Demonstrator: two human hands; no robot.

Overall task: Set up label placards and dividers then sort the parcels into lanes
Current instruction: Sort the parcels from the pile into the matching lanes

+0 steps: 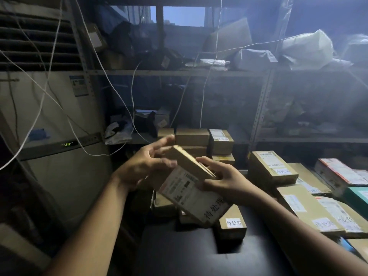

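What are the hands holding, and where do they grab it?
A cardboard parcel. The right hand grips its right edge; the left hand holds its upper end.

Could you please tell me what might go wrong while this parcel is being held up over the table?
1. The parcel is tilted in mid-air; the right hand grips it, but the left hand is blurred and its hold looks loose, so it might slip.
2. It would land on the uneven stacked parcels beneath and could topple them.
3. Loose white cables hang nearby and could snag an arm.
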